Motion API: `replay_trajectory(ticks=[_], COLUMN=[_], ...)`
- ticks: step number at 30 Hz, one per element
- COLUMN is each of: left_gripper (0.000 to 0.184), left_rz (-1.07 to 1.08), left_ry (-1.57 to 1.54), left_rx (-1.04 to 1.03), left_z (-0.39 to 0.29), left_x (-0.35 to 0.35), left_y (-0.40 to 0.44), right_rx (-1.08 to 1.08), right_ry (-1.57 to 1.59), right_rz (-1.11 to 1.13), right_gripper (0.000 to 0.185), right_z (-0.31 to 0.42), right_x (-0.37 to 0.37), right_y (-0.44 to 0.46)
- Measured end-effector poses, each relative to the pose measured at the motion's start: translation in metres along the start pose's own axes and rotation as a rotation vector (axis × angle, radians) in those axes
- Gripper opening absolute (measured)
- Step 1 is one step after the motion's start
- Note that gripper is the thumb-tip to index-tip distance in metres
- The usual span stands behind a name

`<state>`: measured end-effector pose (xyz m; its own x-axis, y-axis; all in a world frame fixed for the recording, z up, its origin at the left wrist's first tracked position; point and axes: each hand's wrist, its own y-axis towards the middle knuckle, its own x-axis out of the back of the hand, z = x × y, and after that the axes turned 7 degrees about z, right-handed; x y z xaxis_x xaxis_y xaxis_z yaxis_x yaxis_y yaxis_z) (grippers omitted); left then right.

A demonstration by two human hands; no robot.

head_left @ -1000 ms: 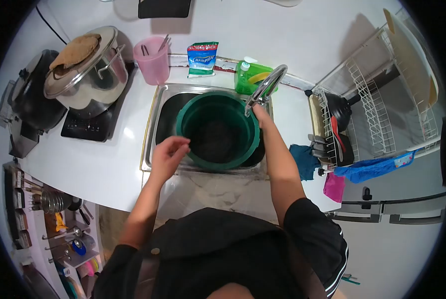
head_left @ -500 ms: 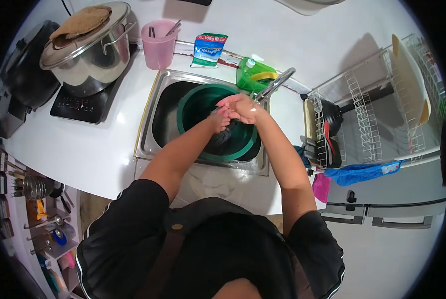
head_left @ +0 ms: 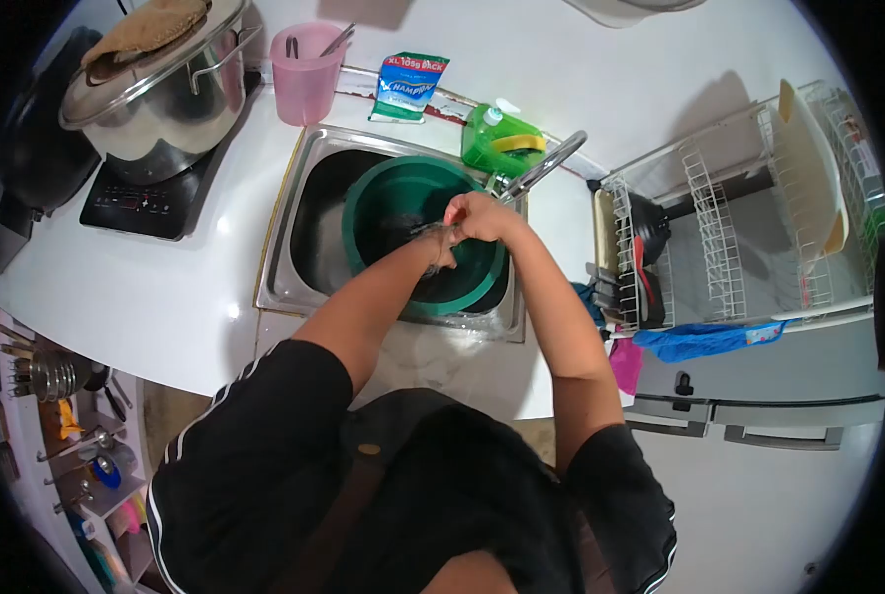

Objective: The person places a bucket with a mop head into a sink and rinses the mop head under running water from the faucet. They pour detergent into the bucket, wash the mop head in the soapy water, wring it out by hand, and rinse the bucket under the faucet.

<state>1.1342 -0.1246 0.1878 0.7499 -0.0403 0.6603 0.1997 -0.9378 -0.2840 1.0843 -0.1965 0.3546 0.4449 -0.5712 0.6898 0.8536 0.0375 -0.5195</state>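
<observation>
Green basin (head_left: pixel 363 198) sits in the steel sink (head_left: pixel 282 267), where it was a second ago, with the chrome faucet (head_left: pixel 551 165) at its two o'clock. Then, the person's hands were apart, one by the basin's nine o'clock rim and the other at the faucet; now they meet above the basin. The right hand (head_left: pixel 477 219) is bent over the left hand (head_left: pixel 442 252), touching it, its fingers partly curled; whether it pinches anything cannot be told. The left hand reaches lower than half a second ago, its fingers too blurred to tell whether spread or pressed together. Water shows around it. On the white surface (head_left: pixel 165 297), the pink cup (head_left: pixel 304 84) remains at eleven o'clock and the green bottle (head_left: pixel 482 147) at one.
</observation>
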Motion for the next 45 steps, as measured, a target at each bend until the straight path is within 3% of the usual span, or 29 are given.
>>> replay_trajectory(ticks=[4,5,7,9,12,14,15,16,17,19,20,21,23,24,25,27,28,29,31,32,34,36,38,39,41,42,43,45], left_gripper=[0.084,0.087,0.091,0.09,0.091,0.091,0.091,0.09,0.089,0.08,0.066,0.066,0.055,0.049,0.049,0.044,0.039,0.039,0.035,0.029,0.027,0.025,0.042,0.042,0.048,0.051,0.054,0.061], left_rz=[0.088,0.067,0.053,0.111,-0.123,-0.124,-0.115,-0.128,-0.142,-0.477,-0.384,-0.392,-0.296,-0.298,-0.307,-0.221,-0.295,-0.295,-0.428,-0.395,-0.35,-0.309,-0.385,-0.384,-0.737,-0.198,-0.01,0.317], left_ry=[0.123,0.12,0.124,0.059,0.158,0.151,0.153,-0.244,-0.64,-0.961,-1.313,-1.316,-1.836,-1.92,-1.926,-1.917,-1.863,-1.865,-1.858,-1.929,-1.998,-2.064,-2.132,-2.131,-1.913,-2.05,-1.95,-1.657], left_rx=[0.125,0.269,0.418,0.343,0.177,0.355,0.356,0.219,0.075,0.348,0.323,0.32,0.134,0.168,0.168,0.197,0.211,0.21,0.295,0.211,0.157,0.105,-0.131,-0.12,0.305,-0.187,-0.421,-0.907], left_z=[0.014,0.011,0.009,0.009,0.042,-0.025,-0.007,0.027,0.046,0.035,0.043,0.036,0.02,0.043,0.045,0.039,0.034,0.032,0.041,0.046,0.033,0.012,-0.015,-0.026,-0.044,-0.018,0.03,0.117], left_x=[-0.016,-0.018,-0.018,-0.013,-0.038,0.027,0.026,0.027,0.026,0.037,0.041,0.045,0.055,0.043,0.04,0.038,0.037,0.036,0.024,0.021,0.024,0.027,0.034,0.041,0.049,0.038,0.008,-0.046], left_y=[0.013,0.013,0.008,0.005,0.027,-0.038,-0.031,-0.015,-0.008,-0.031,-0.029,-0.036,-0.056,-0.031,-0.029,-0.023,-0.022,-0.022,-0.005,0.0,-0.01,-0.031,-0.054,-0.063,-0.072,-0.058,-0.014,0.066], right_rx=[-0.001,0.002,0.01,-0.011,-0.149,-0.055,0.036,-0.031,-0.033,-0.01,0.049,0.053,0.011,0.031,0.032,-0.162,-0.087,-0.088,-0.011,0.086,-0.227,-0.453,-0.481,-0.484,-0.337,-0.288,-0.578,-0.44], right_ry=[0.184,0.182,0.601,0.6,0.385,0.253,0.111,0.108,0.111,0.66,0.716,0.709,0.998,0.869,0.865,0.732,0.779,0.777,0.366,0.445,0.841,1.214,1.549,1.556,0.876,0.747,0.481,0.495], right_rz=[-0.153,-0.158,-0.178,-0.252,-0.425,-0.524,-0.617,-0.456,-0.455,-0.091,-0.013,-0.01,-0.106,-0.165,-0.157,-0.309,-0.435,-0.434,-0.441,-0.505,-0.479,-0.319,-0.221,-0.217,-0.672,-0.732,-0.835,-0.844], right_gripper=[0.019,0.019,0.015,0.011,0.033,0.032,0.032,0.015,0.015,0.011,0.021,0.021,0.019,0.021,0.021,0.021,0.033,0.033,0.043,0.049,0.054,0.059,0.059,0.059,0.057,0.049,0.041,0.023], right_z=[-0.003,-0.006,0.004,0.023,0.043,0.016,0.005,0.01,0.01,0.008,0.003,0.002,0.003,-0.003,0.006,0.03,0.021,0.009,-0.004,-0.01,-0.027,-0.037,-0.078,-0.065,-0.026,-0.032,0.046,0.062], right_x=[0.002,0.002,-0.005,-0.004,-0.003,-0.009,-0.011,-0.006,-0.006,-0.007,-0.006,-0.005,-0.004,-0.003,-0.005,-0.005,-0.013,-0.018,-0.027,-0.04,-0.067,-0.076,-0.089,-0.092,-0.092,-0.104,-0.098,-0.102], right_y=[0.0,0.0,-0.004,-0.011,-0.017,0.003,0.009,0.002,-0.001,-0.002,-0.003,-0.002,0.002,0.003,0.001,-0.008,0.004,0.014,0.026,0.035,0.049,0.051,0.083,0.079,0.067,0.093,0.064,0.059])
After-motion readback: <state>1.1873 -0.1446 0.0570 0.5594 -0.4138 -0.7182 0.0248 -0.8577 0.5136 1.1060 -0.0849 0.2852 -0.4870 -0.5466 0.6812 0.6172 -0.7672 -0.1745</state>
